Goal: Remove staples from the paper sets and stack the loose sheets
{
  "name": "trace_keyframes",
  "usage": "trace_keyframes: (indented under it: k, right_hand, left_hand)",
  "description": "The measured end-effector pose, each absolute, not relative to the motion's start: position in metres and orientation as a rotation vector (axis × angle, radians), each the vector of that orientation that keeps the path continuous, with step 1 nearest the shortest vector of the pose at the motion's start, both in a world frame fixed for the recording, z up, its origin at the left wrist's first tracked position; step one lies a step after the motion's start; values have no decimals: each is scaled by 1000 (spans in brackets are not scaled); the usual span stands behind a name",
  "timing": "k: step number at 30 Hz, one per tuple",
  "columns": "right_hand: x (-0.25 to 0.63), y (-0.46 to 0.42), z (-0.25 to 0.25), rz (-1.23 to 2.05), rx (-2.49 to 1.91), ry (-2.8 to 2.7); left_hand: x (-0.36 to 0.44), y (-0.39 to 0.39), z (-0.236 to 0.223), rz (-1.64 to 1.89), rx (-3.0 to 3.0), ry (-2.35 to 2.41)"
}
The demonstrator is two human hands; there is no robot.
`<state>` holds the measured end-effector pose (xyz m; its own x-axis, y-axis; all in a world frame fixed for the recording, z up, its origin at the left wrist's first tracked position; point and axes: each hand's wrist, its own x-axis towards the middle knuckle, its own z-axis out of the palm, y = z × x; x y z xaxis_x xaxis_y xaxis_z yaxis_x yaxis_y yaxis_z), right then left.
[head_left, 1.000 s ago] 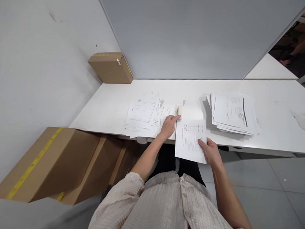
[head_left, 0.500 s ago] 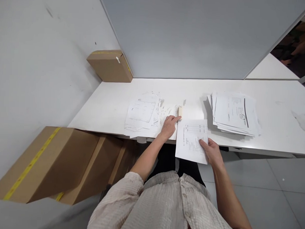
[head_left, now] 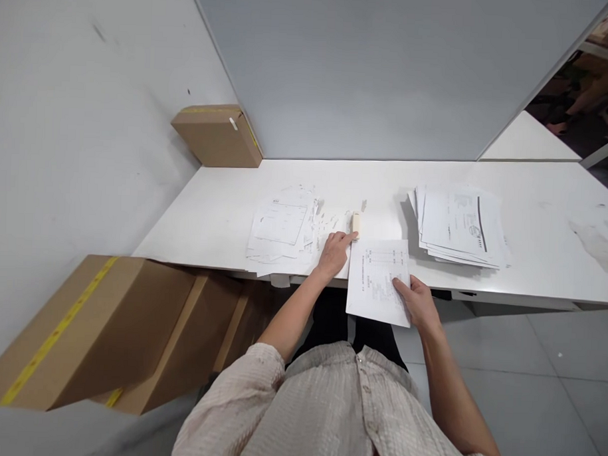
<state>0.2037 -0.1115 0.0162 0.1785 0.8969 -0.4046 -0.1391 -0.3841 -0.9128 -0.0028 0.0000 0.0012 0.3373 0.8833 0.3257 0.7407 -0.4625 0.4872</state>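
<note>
My left hand [head_left: 334, 252] is at the front edge of the white table, its index finger reaching onto the near end of a small cream stapler [head_left: 356, 223]. The other fingers look curled, and the thumb is hard to make out. In my right hand [head_left: 417, 300] are printed sheets of paper [head_left: 376, 284], pinched at their right edge with the thumb on top. The upper left corner of these sheets meets the stapler's near end, and their lower part sticks out past the table edge.
Loose printed sheets [head_left: 278, 230] lie on the table [head_left: 225, 198] to the left. A thicker paper stack [head_left: 454, 223] is on the right. A cardboard box [head_left: 217, 135] stands in the back left corner, and larger cartons [head_left: 96, 327] sit below at left. A grey panel [head_left: 379, 71] rises behind.
The view has shifted slightly. Both hands, the stapler and the sheets keep nearly the same places relative to each other.
</note>
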Motion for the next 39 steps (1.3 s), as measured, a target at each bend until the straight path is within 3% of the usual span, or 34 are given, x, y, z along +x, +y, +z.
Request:
trace_keyframes:
  k: [7, 13, 15, 20, 23, 27, 31, 35, 39]
  right_hand:
    - [220, -139, 58, 1445, -1474, -818]
    - [290, -92, 127, 627, -1783, -786]
    - [314, -63, 140, 560, -1772, -784]
    - [360, -8, 133, 657, -2061, -885]
    - [374, -1, 116, 460, -2301, -922]
    - [353, -21, 104, 185, -2121, -1088]
    - [282, -53, 93, 266, -2028, -1289]
    - [204, -75, 62, 689, -1746, -1586]
    - [160, -81, 29, 885, -1550, -1684]
  left_hand:
    - [-5, 0, 3, 885, 2319, 1427]
    - [-6, 0, -1, 938, 2293, 1399]
    - [-6, 0, -2, 952, 2273, 1412]
    - [-7, 0, -4, 965, 2257, 1409]
    - [-7, 0, -4, 956, 2246, 1429]
    - [-3, -4, -3, 981, 2245, 1446]
    - [-11, -15, 5, 1089, 2269, 1481]
    - [-55, -29, 17, 1134, 2236, 1805]
    - [-115, -43, 20, 879, 2117, 2184]
